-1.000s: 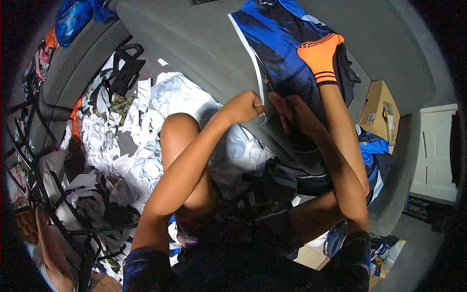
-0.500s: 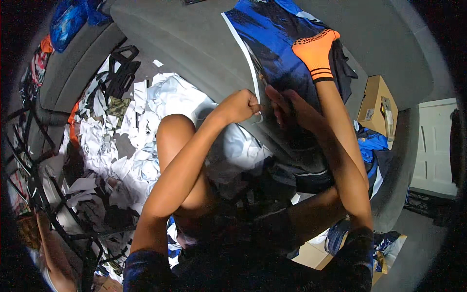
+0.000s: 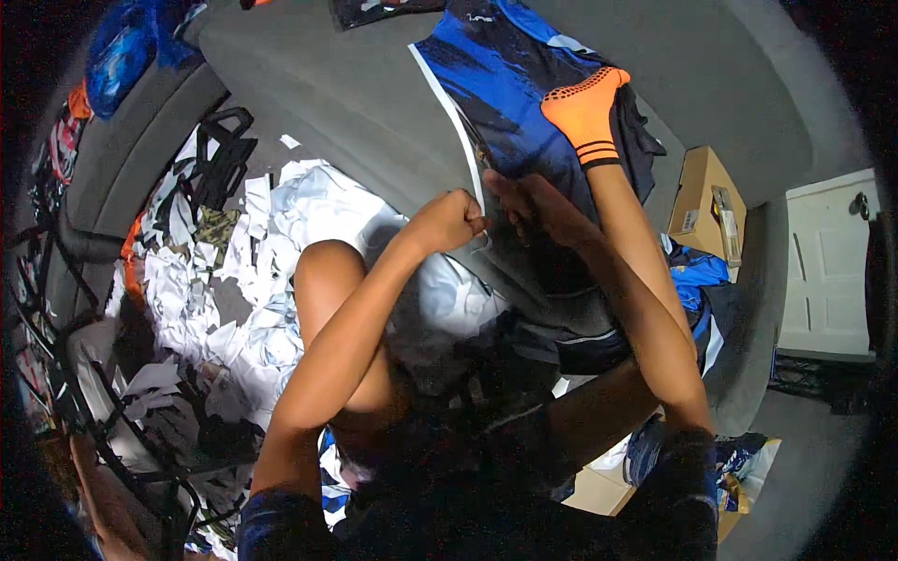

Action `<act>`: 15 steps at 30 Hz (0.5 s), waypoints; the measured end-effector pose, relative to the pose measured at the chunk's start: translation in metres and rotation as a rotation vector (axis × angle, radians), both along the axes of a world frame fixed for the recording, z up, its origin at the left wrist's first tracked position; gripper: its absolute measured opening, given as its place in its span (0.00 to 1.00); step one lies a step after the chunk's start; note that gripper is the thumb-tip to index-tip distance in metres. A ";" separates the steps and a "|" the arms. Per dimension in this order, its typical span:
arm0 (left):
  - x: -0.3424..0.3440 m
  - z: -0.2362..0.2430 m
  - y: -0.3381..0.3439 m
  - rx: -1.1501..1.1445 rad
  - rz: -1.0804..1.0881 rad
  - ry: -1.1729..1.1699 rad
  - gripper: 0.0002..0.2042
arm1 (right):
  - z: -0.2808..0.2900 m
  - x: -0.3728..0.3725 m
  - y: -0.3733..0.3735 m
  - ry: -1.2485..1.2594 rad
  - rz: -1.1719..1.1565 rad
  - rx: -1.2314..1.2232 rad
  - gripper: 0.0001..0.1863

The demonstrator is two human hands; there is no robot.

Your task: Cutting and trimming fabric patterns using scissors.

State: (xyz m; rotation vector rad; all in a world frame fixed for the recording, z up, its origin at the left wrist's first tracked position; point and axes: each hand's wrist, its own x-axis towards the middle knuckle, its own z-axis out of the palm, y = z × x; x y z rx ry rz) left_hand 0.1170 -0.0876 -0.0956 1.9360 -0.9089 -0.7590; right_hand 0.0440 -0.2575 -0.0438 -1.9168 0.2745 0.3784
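Note:
A blue and black sports jersey (image 3: 510, 70) with a white strip (image 3: 447, 98) along its left edge lies over the grey sofa. My left hand (image 3: 447, 222) is closed in a pinch on the lower end of that strip. Just right of it, my right hand (image 3: 547, 210) is in shade, its fingers curled round what look like scissors (image 3: 483, 154). Their slim blades lie beside the strip, and the handles are hidden by the fingers. My foot in an orange grip sock (image 3: 587, 110) rests on the jersey.
White fabric scraps (image 3: 220, 299) pile on the floor to the left, near a black plastic frame (image 3: 223, 159). A cardboard box (image 3: 694, 201) stands on the grey sofa (image 3: 309, 89) at right. Black metal bars (image 3: 112, 402) stand at lower left; beyond them is another person's arm (image 3: 98, 496).
The view has shifted, so the scene sits a little further left and lower. Both hands keep nearly the same places at the white strip, the left still pinching it.

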 end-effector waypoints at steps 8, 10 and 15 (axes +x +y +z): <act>-0.001 -0.003 0.000 -0.052 0.006 -0.001 0.09 | 0.008 0.000 -0.004 0.005 0.042 0.022 0.22; -0.002 -0.005 0.000 -0.034 0.030 -0.014 0.08 | 0.008 0.003 -0.006 0.091 0.019 0.088 0.22; 0.001 -0.006 0.001 -0.006 -0.015 -0.094 0.07 | 0.009 0.010 0.000 0.089 -0.079 0.192 0.25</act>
